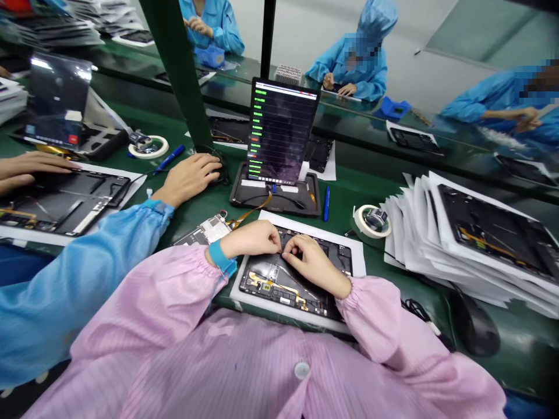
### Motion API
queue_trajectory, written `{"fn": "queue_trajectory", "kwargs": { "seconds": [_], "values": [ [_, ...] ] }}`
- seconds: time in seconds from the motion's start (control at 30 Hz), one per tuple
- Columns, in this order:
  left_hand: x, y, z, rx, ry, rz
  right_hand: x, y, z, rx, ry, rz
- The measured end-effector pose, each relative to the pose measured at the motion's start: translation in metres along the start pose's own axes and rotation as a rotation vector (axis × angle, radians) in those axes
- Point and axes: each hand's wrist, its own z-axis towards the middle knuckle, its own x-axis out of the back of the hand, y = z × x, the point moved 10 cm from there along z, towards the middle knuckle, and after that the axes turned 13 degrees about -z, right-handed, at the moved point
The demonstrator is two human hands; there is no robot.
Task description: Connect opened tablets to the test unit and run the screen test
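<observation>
Directly before me an opened tablet housing (279, 273) lies on white paper (358, 256), its gold flex cable (266, 283) and inner parts showing. Over its upper middle my left hand (255, 237) and my right hand (315, 263) nearly meet, fingertips pinched together. Whatever the fingertips hold, if anything, is too small to make out. A teal band (222, 259) circles my left wrist. Beside that wrist rests a circuit board (205, 230), joined by an orange ribbon cable (254, 210) to the upright tablet screen (282, 131), which shows a list with green and red marks.
At right stands a stack of papers and tablet housings (419, 244), with a tape roll (372, 221) and a black mouse (474, 323) near it. A blue pen (326, 203) lies beside the screen stand (238, 192). From the left reaches a co-worker's hand (190, 176) in a blue sleeve.
</observation>
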Motion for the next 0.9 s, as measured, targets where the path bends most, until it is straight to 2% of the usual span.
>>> {"fn": "queue_trajectory", "kwargs": {
  "seconds": [0.9],
  "values": [
    [-0.0027,0.0058,-0.0035,-0.043,0.026,0.059,-0.0024,0.0011,0.0020,-0.041,0.007,-0.027]
  ]
}}
